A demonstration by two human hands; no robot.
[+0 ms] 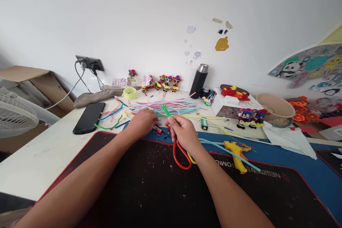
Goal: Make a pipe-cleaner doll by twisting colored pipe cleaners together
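Observation:
My right hand (184, 133) is closed, pinching several green pipe cleaners (166, 110) upright between thumb and fingers. The same hand holds scissors with red loop handles (182, 160), hanging below the palm; a yellow part shows beside the red loop. My left hand (144, 123) is at the front edge of a pile of pink, lilac and pale blue pipe cleaners (176, 106). Its fingers curl down together, and what they grip, if anything, is hidden. A small red and pink item (157, 129) lies just right of it.
A black mat (149, 188) covers the front. To the right lies a yellow glue gun (236, 155), with a pale blue pipe cleaner (227, 151) across it. A phone (89, 118), tape roll (129, 93), black flask (199, 82) and several small figures (167, 83) stand around the pile.

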